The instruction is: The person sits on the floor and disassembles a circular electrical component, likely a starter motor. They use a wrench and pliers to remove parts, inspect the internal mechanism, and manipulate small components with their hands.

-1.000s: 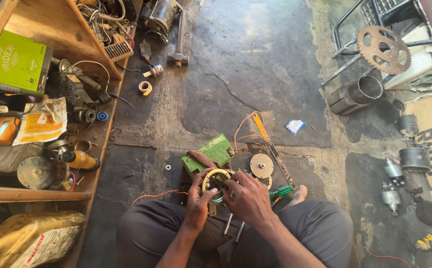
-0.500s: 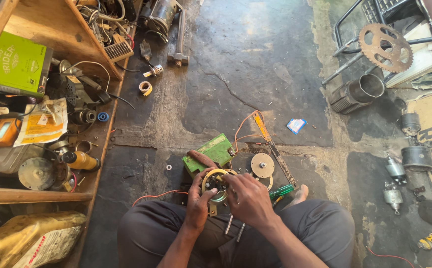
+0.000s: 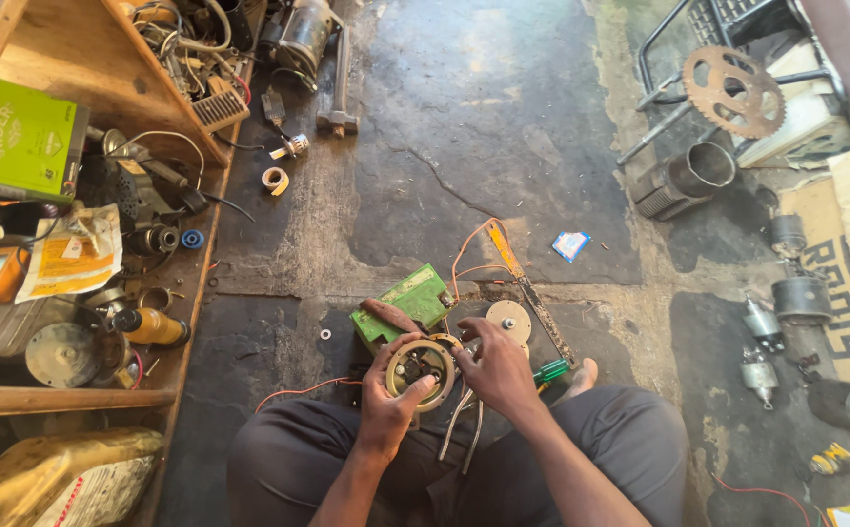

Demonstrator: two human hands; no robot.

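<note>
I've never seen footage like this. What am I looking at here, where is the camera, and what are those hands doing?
There is no machine here: the camera sits on a person's head and looks down at their own lap and hands. They sit on a dark, cracked floor. The left hand holds a round metal part, ring-shaped with wound coils inside; the right hand touches its edge. Just beyond lie a green box, a small metal disc and a green-handled screwdriver. A wooden shelf full of parts and bottles stands to the left; a rusty sprocket and a metal cylinder lie at upper right.
</note>
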